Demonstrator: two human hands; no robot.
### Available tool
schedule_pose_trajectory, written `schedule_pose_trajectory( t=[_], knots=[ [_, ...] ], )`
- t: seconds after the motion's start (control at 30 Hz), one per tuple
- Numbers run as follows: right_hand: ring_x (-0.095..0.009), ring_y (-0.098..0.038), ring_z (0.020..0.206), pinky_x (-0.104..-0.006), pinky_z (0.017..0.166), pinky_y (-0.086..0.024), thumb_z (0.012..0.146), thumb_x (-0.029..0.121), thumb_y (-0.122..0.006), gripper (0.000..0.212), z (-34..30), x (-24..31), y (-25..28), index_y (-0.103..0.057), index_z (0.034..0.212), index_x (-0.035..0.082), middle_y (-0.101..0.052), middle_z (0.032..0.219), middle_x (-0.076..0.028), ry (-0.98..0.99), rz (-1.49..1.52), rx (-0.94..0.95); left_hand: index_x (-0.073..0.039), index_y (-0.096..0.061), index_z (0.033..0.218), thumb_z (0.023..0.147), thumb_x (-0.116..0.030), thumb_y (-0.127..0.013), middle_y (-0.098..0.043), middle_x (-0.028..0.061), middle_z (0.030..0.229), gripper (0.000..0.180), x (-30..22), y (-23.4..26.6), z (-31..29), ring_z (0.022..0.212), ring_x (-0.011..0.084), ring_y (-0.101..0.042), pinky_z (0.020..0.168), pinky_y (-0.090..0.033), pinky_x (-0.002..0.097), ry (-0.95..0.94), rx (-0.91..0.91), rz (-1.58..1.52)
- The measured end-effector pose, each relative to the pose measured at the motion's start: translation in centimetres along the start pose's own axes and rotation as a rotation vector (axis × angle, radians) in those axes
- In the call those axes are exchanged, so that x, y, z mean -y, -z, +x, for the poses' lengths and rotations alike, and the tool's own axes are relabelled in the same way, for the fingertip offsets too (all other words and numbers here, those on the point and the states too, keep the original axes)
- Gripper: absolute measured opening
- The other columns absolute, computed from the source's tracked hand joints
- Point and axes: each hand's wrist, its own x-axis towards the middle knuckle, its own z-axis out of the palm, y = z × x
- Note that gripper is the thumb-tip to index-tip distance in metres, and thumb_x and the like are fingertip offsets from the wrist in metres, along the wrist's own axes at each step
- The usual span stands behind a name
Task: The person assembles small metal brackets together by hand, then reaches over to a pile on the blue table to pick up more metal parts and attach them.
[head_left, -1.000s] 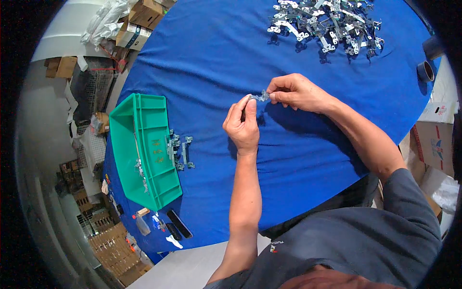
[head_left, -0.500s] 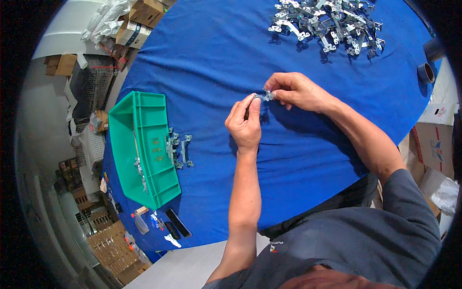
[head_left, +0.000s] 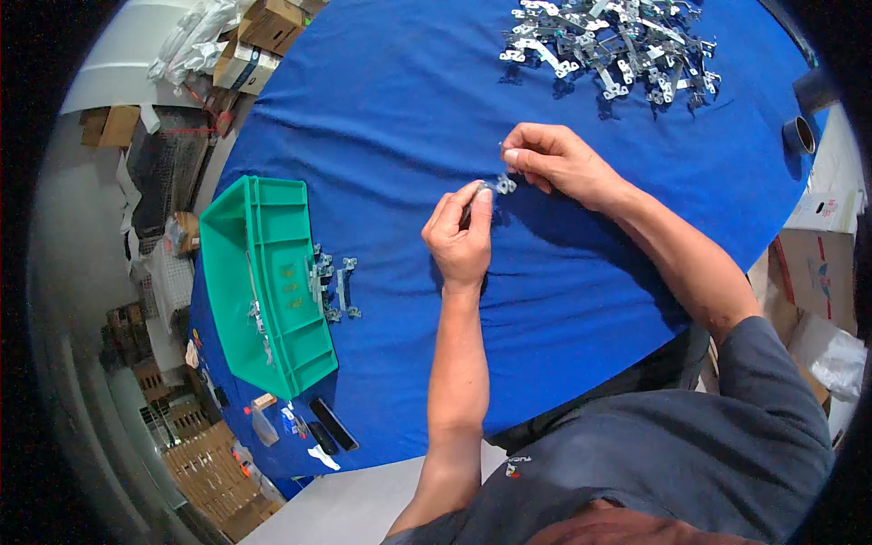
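Observation:
Over the middle of the blue cloth, my left hand (head_left: 461, 241) pinches a small metal bracket (head_left: 506, 184) between thumb and forefinger. One shiny end of it sticks out toward the right; my fingers cover the rest. Just above that end is my right hand (head_left: 563, 165), its thumb and forefinger pressed together and apart from the bracket. A tiny tip shows at those fingers, too small to name. Similar metal brackets (head_left: 345, 287) lie beside the green plastic bin (head_left: 289, 295) on the left. A large heap of metal brackets (head_left: 618, 50) is at the far right.
Blue cloth (head_left: 391, 109) covers the table, with folds in it. Near the bin's lower end lie a dark phone (head_left: 334, 424) and a small clear bottle (head_left: 264, 427). A dark tube (head_left: 799, 136) sits at the right edge. Cardboard boxes (head_left: 822, 259) stand beyond the table.
My right hand has lifted up and away from the bracket's end, leaving a gap. My left hand keeps its hold almost in place. The whole view has shifted slightly.

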Motion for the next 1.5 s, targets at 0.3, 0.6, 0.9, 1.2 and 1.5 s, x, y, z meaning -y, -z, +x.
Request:
schedule_pose_trajectory(
  t=[0.3,0.6,0.9,1.2,1.5],
  knots=[
    [-0.008,-0.054,0.063,-0.0271,0.051,-0.044,0.096,0.021,-0.061,0.021,-0.5,0.6,-0.4,-0.065,0.096,0.000,-0.061,0.073,0.000,-0.089,-0.256,0.121,0.004,-0.071,0.104,0.093,-0.007,-0.066,-0.063,-0.0011,0.077,0.016,2.2,-0.2,-0.3,0.063,0.0034,-0.049,0.053,-0.038,0.0209,0.071,-0.150,-0.068],
    [-0.006,-0.051,0.060,-0.0253,0.052,-0.042,0.097,0.019,-0.060,0.018,-0.3,0.0,-0.3,-0.064,0.094,0.002,-0.056,0.067,0.001,-0.063,-0.322,0.091,0.003,-0.072,0.101,0.089,-0.008,-0.070,-0.071,0.0069,0.083,0.016,1.5,-0.4,0.1,0.070,0.0105,-0.062,0.063,-0.049,0.0253,0.009,-0.144,-0.043],
    [-0.009,-0.058,0.065,-0.0261,0.058,-0.051,0.096,0.013,-0.062,0.017,-0.3,-1.0,-0.3,-0.060,0.108,0.001,-0.062,0.078,-0.002,-0.025,-0.242,0.065,0.002,-0.073,0.101,0.088,-0.008,-0.072,-0.074,0.0096,0.089,0.017,0.6,0.1,0.2,0.077,0.0114,-0.067,0.070,-0.052,0.0252,0.073,-0.106,-0.032],
    [-0.006,-0.054,0.065,-0.0230,0.056,-0.046,0.097,0.015,-0.060,0.016,-0.2,-0.4,-0.5,-0.061,0.108,0.002,-0.061,0.084,-0.001,0.002,-0.350,0.032,0.002,-0.072,0.098,0.086,-0.008,-0.072,-0.073,0.0137,0.087,0.016,0.4,-0.1,0.2,0.075,0.0196,-0.071,0.067,-0.054,0.0301,-0.025,-0.085,-0.015],
    [-0.004,-0.053,0.063,-0.0197,0.050,-0.041,0.098,0.021,-0.059,0.019,-0.6,0.9,-0.6,-0.064,0.101,0.002,-0.064,0.081,0.000,-0.158,-0.260,0.034,0.002,-0.073,0.100,0.088,-0.008,-0.072,-0.072,0.0079,0.080,0.016,0.7,-0.2,0.0,0.070,0.0085,-0.063,0.063,-0.050,0.0248,0.006,-0.208,-0.007]
  ],
)
